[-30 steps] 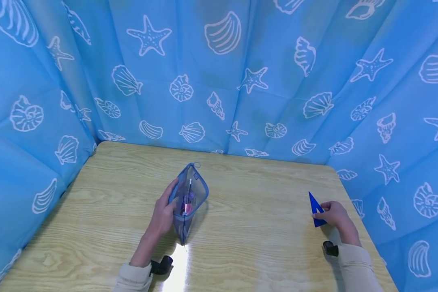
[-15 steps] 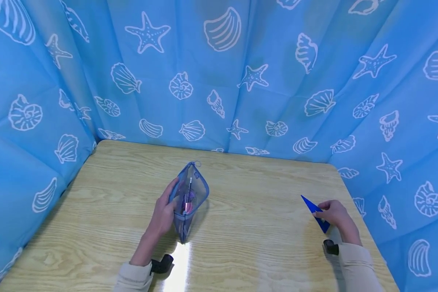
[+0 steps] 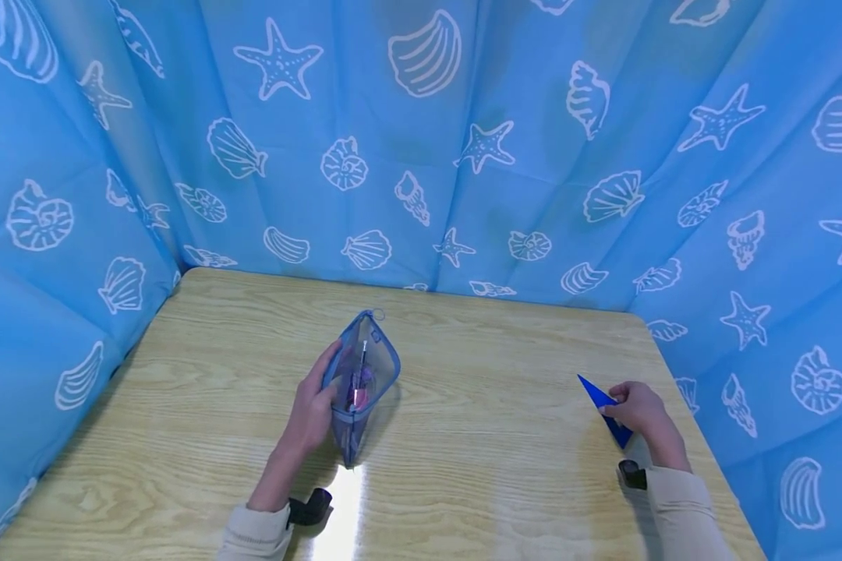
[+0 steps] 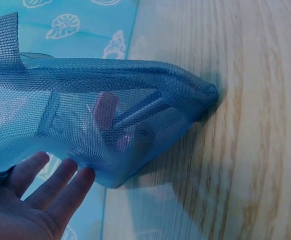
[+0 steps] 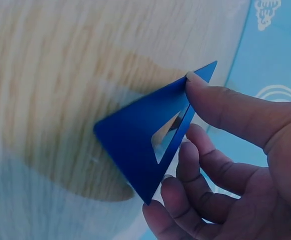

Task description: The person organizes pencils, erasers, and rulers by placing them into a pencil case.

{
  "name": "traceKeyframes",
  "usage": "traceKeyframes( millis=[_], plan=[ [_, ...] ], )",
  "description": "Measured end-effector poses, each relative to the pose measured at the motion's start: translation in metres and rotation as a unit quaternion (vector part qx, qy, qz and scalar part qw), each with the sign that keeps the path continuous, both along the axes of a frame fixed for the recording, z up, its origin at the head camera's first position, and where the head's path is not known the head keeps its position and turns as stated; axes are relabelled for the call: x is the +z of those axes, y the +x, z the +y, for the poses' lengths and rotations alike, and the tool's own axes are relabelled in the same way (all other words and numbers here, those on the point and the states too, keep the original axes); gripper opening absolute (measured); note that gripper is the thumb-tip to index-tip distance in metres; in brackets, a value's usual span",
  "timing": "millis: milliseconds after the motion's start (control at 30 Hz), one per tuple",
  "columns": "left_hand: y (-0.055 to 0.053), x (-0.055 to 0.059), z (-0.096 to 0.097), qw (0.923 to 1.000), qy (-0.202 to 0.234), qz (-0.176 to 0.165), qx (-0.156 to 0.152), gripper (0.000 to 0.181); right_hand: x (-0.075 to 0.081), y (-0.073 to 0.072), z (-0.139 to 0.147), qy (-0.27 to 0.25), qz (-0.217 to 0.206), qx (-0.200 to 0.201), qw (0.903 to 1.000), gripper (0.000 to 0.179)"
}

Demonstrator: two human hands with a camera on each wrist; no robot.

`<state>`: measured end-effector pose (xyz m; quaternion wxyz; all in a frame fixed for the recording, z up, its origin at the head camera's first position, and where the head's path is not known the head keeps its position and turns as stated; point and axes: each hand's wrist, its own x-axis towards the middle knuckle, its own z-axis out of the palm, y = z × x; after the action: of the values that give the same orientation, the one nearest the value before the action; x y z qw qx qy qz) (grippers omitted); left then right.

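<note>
My left hand (image 3: 311,417) grips the near left side of a blue mesh pencil case (image 3: 387,360), its thumb over the rim. The zipped mouth gapes upward. Inside lie a slim pen-like stick (image 3: 364,356) and a pink item (image 3: 357,400); through the mesh in the left wrist view the pink piece (image 4: 105,110) looks blurred. Over on the right side of the table, my right hand (image 3: 642,409) holds a blue set square (image 3: 595,393) by its long edge. In the right wrist view the thumb lies near its narrow tip, with the fingers behind the triangular cutout.
Both hands are over a light wood-grain table (image 3: 477,436). A blue curtain (image 3: 421,140) with white shells and starfish hangs along its back and sides. Black wrist cameras (image 3: 311,507) sit at the cuffs. Bright glare (image 3: 338,514) shows near the front edge.
The set square has turned in my right hand, its narrow tip swinging left and its wide end shifting right and nearer. My left hand and the pencil case have stayed put.
</note>
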<state>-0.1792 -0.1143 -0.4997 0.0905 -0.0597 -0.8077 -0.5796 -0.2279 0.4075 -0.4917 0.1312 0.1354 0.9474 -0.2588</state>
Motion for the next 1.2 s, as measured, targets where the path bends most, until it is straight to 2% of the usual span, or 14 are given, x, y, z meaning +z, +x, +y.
traceKeyframes(
  millis=[233, 433, 667, 833, 1200],
  plan=[
    [-0.001, 0.001, 0.0, 1.0, 0.009, 0.001, -0.004, 0.075, 0.003, 0.001, -0.004, 0.033, 0.012, 0.029, 0.999, 0.045],
    [-0.001, 0.001, 0.001, 0.9999, 0.012, -0.001, -0.011, 0.074, 0.007, 0.003, -0.008, 0.033, 0.019, 0.03, 0.9988, 0.042],
    [-0.002, 0.001, 0.001, 0.9998, 0.009, -0.006, -0.019, 0.075, 0.009, 0.005, -0.007, 0.067, 0.028, 0.049, 0.9962, 0.035],
    [-0.003, 0.001, 0.001, 0.9998, 0.008, -0.011, -0.013, 0.077, 0.015, 0.009, -0.012, 0.046, 0.032, 0.061, 0.9966, 0.027],
    [-0.002, 0.001, 0.003, 0.9997, 0.002, -0.017, -0.019, 0.079, 0.025, 0.024, -0.021, 0.02, 0.035, 0.085, 0.9955, 0.022]
  ],
)
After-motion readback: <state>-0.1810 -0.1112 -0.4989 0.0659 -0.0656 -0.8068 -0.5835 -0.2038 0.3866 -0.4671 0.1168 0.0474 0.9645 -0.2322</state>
